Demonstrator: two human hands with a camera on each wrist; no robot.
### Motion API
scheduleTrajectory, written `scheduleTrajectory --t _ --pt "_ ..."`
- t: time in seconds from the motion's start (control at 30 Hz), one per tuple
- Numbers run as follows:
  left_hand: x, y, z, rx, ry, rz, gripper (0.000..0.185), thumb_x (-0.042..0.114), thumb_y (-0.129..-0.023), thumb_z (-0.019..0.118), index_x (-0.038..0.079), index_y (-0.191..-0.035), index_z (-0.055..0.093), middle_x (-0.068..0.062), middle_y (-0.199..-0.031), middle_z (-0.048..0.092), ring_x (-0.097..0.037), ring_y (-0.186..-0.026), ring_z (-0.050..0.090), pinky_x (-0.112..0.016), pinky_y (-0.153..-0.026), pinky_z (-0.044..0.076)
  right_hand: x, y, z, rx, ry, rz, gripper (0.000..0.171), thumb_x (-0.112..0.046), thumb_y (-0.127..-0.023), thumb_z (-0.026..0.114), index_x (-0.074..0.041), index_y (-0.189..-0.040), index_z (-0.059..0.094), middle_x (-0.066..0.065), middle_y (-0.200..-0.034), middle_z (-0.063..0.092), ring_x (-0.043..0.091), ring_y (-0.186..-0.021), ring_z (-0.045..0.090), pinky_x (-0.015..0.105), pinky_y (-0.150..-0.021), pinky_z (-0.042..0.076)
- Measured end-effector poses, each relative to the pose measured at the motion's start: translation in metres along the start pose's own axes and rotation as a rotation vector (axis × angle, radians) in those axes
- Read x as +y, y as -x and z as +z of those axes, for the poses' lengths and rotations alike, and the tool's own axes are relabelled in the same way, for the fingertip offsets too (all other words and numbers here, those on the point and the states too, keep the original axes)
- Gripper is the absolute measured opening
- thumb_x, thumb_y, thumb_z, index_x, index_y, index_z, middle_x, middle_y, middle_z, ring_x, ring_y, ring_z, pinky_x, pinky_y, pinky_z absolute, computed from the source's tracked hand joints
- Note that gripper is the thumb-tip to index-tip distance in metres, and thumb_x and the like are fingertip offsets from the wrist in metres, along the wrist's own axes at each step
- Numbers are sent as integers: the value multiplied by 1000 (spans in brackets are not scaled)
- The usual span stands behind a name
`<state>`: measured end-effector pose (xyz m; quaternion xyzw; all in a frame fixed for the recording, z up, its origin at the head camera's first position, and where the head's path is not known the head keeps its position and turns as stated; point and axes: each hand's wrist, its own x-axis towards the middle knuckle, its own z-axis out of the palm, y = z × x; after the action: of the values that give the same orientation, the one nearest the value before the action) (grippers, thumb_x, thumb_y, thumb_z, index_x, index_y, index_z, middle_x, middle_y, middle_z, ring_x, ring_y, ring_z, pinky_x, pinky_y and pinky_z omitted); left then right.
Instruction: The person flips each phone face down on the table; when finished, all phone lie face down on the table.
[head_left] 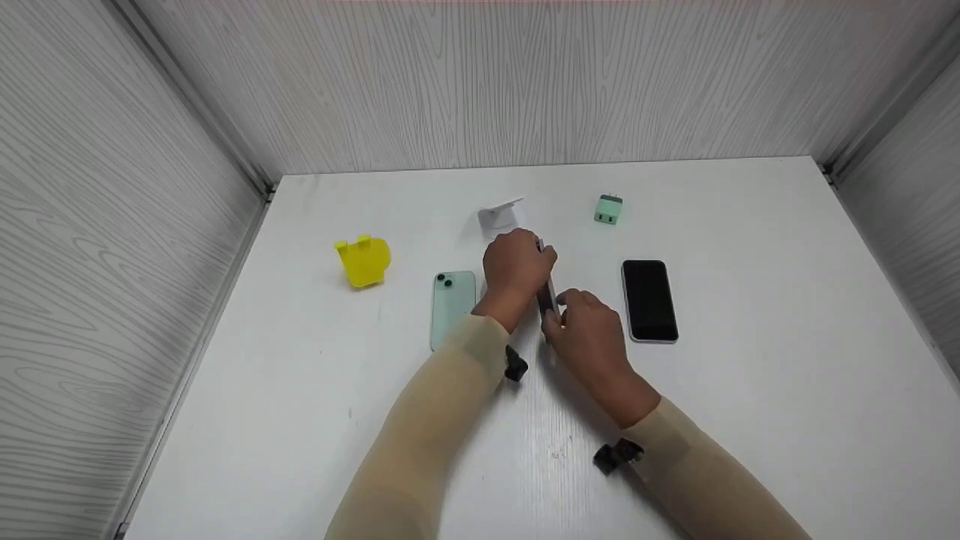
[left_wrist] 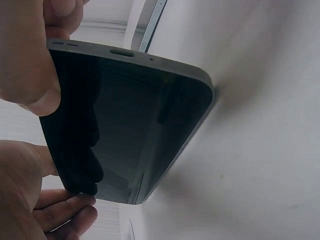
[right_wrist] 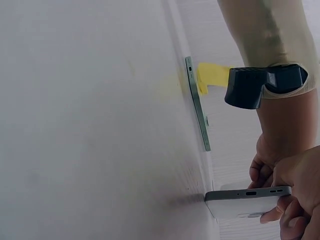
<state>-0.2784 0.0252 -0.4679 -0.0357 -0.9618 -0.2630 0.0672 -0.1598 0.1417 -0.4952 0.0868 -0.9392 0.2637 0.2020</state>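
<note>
A dark-screened phone [head_left: 547, 291] stands on its long edge on the white table [head_left: 300, 420], held between both hands. My left hand [head_left: 517, 266] grips its far end from above. My right hand [head_left: 589, 330] pinches its near end, where the charging port shows in the right wrist view on the phone [right_wrist: 245, 200]. In the left wrist view the phone's black screen [left_wrist: 125, 125] fills the frame, with fingers [left_wrist: 30, 65] curled over its edge. The lower edge of the phone touches the table.
A mint phone [head_left: 452, 307] lies face down left of my hands. A second phone [head_left: 649, 300], screen up, lies to the right. A yellow stand [head_left: 363, 260], a white stand [head_left: 501, 216] and a green charger [head_left: 608, 209] sit farther back. Grey panels wall the table.
</note>
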Motion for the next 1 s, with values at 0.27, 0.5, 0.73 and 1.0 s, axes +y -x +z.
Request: scheduleTrajectory --t 0.27,0.5,0.73,1.0 --pt "-3 2 0 33 -20 -34 44 29 -95 70 21 -57 48 4 -58 54 -16 -60 51 -35 -57 44 -5 2 -1 -16 -12 -13 20 -16 -96 77 3 -102 75 12 -82 69 27 -70 69 45 -64 58" --pt "-11 7 6 84 164 -32 49 22 -92 71 22 -55 39 10 -53 30 -11 -56 29 -30 -55 23 -7 5 -1 -36 3 -34 25 -21 -95 82 2 -102 77 13 -83 72 28 -73 72 47 -66 60" --pt "-20 14 10 123 419 -73 27 21 -97 76 19 -71 69 7 -75 73 -7 -71 57 -24 -66 43 -6 6 0 -69 -3 -25 31 -27 -94 86 1 -103 75 13 -88 73 29 -75 73 48 -68 60" --pt "-25 17 16 159 550 -140 18 21 -97 77 11 -108 88 3 -87 84 -14 -92 79 -32 -85 62 -8 7 0 -144 5 14 42 -33 -92 89 0 -113 73 13 -97 73 29 -80 73 47 -71 60"
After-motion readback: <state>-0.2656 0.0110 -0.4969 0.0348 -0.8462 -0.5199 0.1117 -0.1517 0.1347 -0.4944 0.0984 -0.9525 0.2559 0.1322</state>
